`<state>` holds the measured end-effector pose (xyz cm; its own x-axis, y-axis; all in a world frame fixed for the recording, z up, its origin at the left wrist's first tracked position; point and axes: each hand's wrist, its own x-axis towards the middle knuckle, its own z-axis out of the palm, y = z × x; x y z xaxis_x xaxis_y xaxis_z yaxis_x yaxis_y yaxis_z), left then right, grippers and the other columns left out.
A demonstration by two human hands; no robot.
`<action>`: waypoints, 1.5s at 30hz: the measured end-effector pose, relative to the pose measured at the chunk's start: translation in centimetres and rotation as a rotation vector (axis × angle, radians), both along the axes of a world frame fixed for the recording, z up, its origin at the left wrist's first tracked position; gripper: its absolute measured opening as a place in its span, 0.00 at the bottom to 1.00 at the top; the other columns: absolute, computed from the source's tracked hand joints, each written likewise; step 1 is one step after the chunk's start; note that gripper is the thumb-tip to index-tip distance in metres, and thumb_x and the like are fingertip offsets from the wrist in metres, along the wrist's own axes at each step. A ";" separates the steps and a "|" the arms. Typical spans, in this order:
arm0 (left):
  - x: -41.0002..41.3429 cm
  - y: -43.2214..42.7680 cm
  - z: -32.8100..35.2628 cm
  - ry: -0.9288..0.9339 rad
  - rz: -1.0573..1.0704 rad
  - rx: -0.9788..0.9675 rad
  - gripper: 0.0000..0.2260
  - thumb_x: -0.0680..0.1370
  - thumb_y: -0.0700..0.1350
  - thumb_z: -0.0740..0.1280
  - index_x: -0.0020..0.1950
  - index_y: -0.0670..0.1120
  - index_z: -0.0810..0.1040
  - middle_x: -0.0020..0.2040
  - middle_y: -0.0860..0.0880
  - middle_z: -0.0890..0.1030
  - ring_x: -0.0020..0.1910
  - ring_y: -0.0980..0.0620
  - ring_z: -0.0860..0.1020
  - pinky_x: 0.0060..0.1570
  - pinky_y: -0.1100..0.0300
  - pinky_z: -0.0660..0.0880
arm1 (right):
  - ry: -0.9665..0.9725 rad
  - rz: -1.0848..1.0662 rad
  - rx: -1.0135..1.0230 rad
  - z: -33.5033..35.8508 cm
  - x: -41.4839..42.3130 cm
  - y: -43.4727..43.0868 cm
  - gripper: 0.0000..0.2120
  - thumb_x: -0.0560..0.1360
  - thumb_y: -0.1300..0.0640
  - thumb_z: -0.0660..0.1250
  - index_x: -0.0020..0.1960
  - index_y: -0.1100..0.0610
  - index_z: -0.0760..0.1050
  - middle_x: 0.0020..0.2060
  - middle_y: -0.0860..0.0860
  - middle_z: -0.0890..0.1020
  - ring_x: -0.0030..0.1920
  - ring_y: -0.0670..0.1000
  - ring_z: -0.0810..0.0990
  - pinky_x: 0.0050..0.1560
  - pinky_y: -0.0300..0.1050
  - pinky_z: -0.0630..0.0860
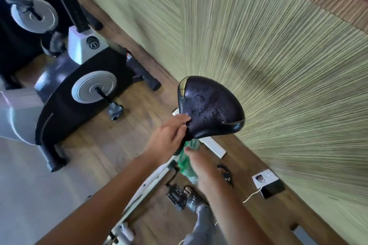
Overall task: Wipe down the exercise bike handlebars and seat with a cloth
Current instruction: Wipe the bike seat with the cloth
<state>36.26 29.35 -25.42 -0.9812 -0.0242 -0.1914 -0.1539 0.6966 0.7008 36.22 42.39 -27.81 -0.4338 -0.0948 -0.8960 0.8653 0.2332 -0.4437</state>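
Fingers of the left hand (169,137) curl over the narrow nose of the black, pear-shaped padded bike seat (209,109), the thumb lying on top and the fingertips wrapping under the edge — a steadying grip. The right hand (201,167) sits just below the seat's underside, its fingers closed around a bunched green-and-white cloth (187,163) that hangs in soft folds beside the seat post; the cloth's upper end touches the dark underside of the nose.

The seat's top is dimpled, slightly glossy vinyl with a tan patch at its wide rear corner, and it stands out over open floor. Its broad end points toward the pale green wall with fine combed ridges (258,45), which runs diagonally close behind, leaving only a narrow strip of brown wood-plank floor (143,125) between them. A white slanted frame tube (151,181) descends from under the hands toward a black ridged pedal (176,195).

To the left there is more room: a second exercise bike with a black rounded housing and a grey disc crank cover (93,86) stands well apart across the planks, its black foot bar reaching toward the wall. Below the right forearm a foot in a dark sandal with white lettering (193,199) rests beside the pedal — another sandal (226,173) lies near the wall's base. A white wall socket plate (265,178) and a black rectangular phone (273,191) with a pale cable sit along that lower edge.
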 end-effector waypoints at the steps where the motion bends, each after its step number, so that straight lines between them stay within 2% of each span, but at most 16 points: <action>1: 0.5 0.0 0.3 0.019 0.072 -0.005 0.16 0.83 0.48 0.55 0.68 0.49 0.76 0.66 0.53 0.77 0.64 0.56 0.74 0.63 0.70 0.63 | -0.013 0.086 -0.030 1.3 -0.4 0.6 0.10 0.82 0.53 0.63 0.62 0.54 0.70 0.50 0.55 0.79 0.44 0.52 0.79 0.35 0.40 0.72; 5: 2.6 -0.5 3.7 0.047 0.347 -0.024 0.14 0.83 0.41 0.59 0.66 0.49 0.77 0.62 0.51 0.79 0.60 0.55 0.75 0.54 0.68 0.64 | 0.047 0.241 -0.201 6.9 -2.5 0.9 0.33 0.66 0.31 0.73 0.62 0.50 0.75 0.54 0.55 0.83 0.52 0.59 0.83 0.55 0.53 0.78; 7: 3.5 -0.7 5.6 0.055 0.474 -0.013 0.14 0.82 0.40 0.60 0.64 0.47 0.79 0.60 0.51 0.81 0.57 0.54 0.77 0.51 0.69 0.65 | 0.072 0.172 -0.331 9.2 -3.4 -0.1 0.24 0.73 0.40 0.72 0.60 0.54 0.75 0.49 0.56 0.84 0.52 0.60 0.84 0.55 0.51 0.78; 9: 4.1 -1.0 7.7 0.110 0.642 0.025 0.12 0.81 0.38 0.61 0.58 0.46 0.82 0.54 0.52 0.84 0.50 0.57 0.79 0.47 0.73 0.67 | 0.070 0.161 -0.418 11.8 -4.2 -1.6 0.16 0.80 0.48 0.66 0.63 0.55 0.74 0.52 0.57 0.84 0.54 0.60 0.84 0.53 0.51 0.79; 12: 5.6 -1.3 11.9 0.248 0.948 0.143 0.08 0.80 0.40 0.64 0.51 0.47 0.83 0.47 0.56 0.84 0.44 0.66 0.79 0.45 0.76 0.69 | 0.085 0.198 -0.567 15.3 -3.9 -4.8 0.17 0.82 0.49 0.63 0.68 0.55 0.73 0.60 0.58 0.83 0.56 0.58 0.83 0.52 0.49 0.78; 14: 7.3 -1.5 14.6 0.357 1.134 0.205 0.06 0.80 0.43 0.65 0.49 0.47 0.83 0.45 0.55 0.84 0.44 0.62 0.80 0.45 0.71 0.72 | 0.102 0.294 -0.641 17.6 -2.6 -7.0 0.18 0.82 0.49 0.62 0.69 0.54 0.72 0.61 0.56 0.82 0.59 0.57 0.82 0.53 0.48 0.77; 17: 10.5 -1.7 18.6 0.556 1.402 0.203 0.05 0.79 0.49 0.67 0.49 0.48 0.79 0.44 0.50 0.81 0.42 0.55 0.78 0.44 0.63 0.73 | 0.081 0.434 -0.757 20.9 0.4 -9.9 0.18 0.82 0.49 0.62 0.69 0.55 0.73 0.56 0.55 0.83 0.53 0.53 0.82 0.48 0.45 0.76; 21: 16.7 -1.0 23.7 0.682 1.637 0.155 0.14 0.76 0.60 0.68 0.48 0.50 0.77 0.44 0.43 0.81 0.42 0.48 0.79 0.44 0.56 0.75 | -0.042 0.553 -0.827 24.8 6.5 -12.1 0.21 0.82 0.44 0.60 0.69 0.54 0.75 0.59 0.53 0.83 0.49 0.49 0.83 0.41 0.40 0.79; 24: 21.9 0.3 26.7 0.543 1.658 0.129 0.20 0.70 0.65 0.70 0.45 0.48 0.81 0.40 0.47 0.83 0.39 0.53 0.81 0.41 0.58 0.76 | -0.181 0.649 -0.873 27.7 13.0 -12.9 0.25 0.81 0.43 0.59 0.66 0.61 0.77 0.61 0.59 0.82 0.57 0.55 0.83 0.56 0.45 0.79; 27: 27.6 1.1 29.5 0.551 1.842 -0.011 0.14 0.71 0.56 0.76 0.45 0.46 0.82 0.39 0.45 0.83 0.39 0.50 0.81 0.43 0.54 0.77 | -0.252 0.760 -0.920 30.4 20.0 -12.9 0.25 0.82 0.43 0.59 0.66 0.63 0.76 0.61 0.62 0.81 0.62 0.58 0.81 0.65 0.52 0.76; 31: 37.8 4.2 33.1 0.628 2.053 -0.163 0.03 0.73 0.49 0.72 0.40 0.51 0.82 0.35 0.52 0.83 0.35 0.56 0.80 0.39 0.60 0.76 | -0.335 1.027 -1.033 33.6 29.3 -11.9 0.20 0.84 0.48 0.56 0.56 0.60 0.80 0.49 0.57 0.86 0.47 0.52 0.85 0.51 0.46 0.82; 33: 43.1 6.9 34.3 0.799 2.142 -0.166 0.05 0.75 0.44 0.71 0.38 0.50 0.82 0.34 0.52 0.83 0.34 0.56 0.80 0.38 0.58 0.77 | -0.316 1.161 -1.076 35.1 34.0 -10.8 0.18 0.84 0.50 0.58 0.57 0.62 0.80 0.46 0.56 0.87 0.42 0.51 0.86 0.41 0.44 0.83; 38: 55.7 14.1 36.1 1.204 2.218 0.165 0.03 0.77 0.38 0.68 0.44 0.40 0.80 0.36 0.47 0.83 0.35 0.51 0.81 0.37 0.57 0.79 | -0.299 1.513 -1.104 36.6 45.1 -6.7 0.15 0.81 0.55 0.65 0.62 0.64 0.77 0.46 0.57 0.86 0.42 0.54 0.86 0.37 0.48 0.83; 41: 61.5 17.7 36.1 1.387 2.242 0.377 0.22 0.72 0.43 0.69 0.61 0.31 0.76 0.51 0.36 0.82 0.49 0.39 0.81 0.56 0.41 0.77 | -0.281 1.624 -1.072 36.4 50.8 -5.0 0.13 0.78 0.65 0.67 0.62 0.67 0.76 0.47 0.59 0.85 0.42 0.56 0.85 0.35 0.48 0.83; 42: 64.7 19.7 35.9 1.455 2.269 0.419 0.24 0.72 0.43 0.69 0.64 0.31 0.75 0.57 0.34 0.81 0.52 0.37 0.81 0.57 0.40 0.77 | -0.284 1.663 -1.070 36.7 54.1 -3.7 0.11 0.78 0.67 0.67 0.59 0.66 0.77 0.45 0.59 0.85 0.40 0.56 0.85 0.34 0.48 0.83; 45: 71.3 23.8 34.0 1.557 2.212 0.686 0.17 0.79 0.44 0.65 0.64 0.36 0.78 0.57 0.36 0.82 0.50 0.40 0.84 0.44 0.49 0.83 | -0.214 1.742 -1.160 38.0 60.7 -1.4 0.09 0.75 0.70 0.67 0.54 0.63 0.80 0.43 0.59 0.84 0.39 0.55 0.84 0.37 0.46 0.83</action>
